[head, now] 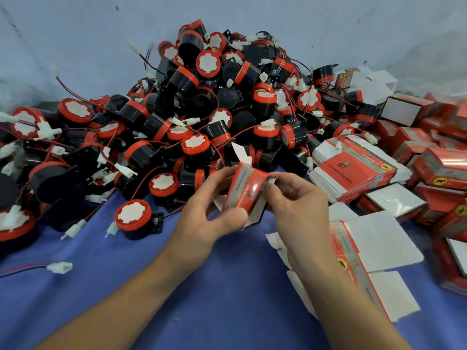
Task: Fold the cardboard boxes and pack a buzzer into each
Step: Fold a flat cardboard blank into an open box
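Holds a half-folded red box [246, 190] over a blue cloth [202, 286], gripping one side with the left hand [214, 205] and pinching the other with the right hand [300, 200], with a white flap [238, 150] upright at its top. Faces a heap of red-and-black buzzers [202, 102] against a pale backdrop [75, 34]. Works beside a stack of flat boxes [353, 170] and a pile of folded boxes [442, 168] at right.

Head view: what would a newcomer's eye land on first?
The heap of red-and-black buzzers fills the middle and left. In front of it, the left hand and right hand grip a red box, one white flap sticking up. A stack of flat boxes lies to the right.
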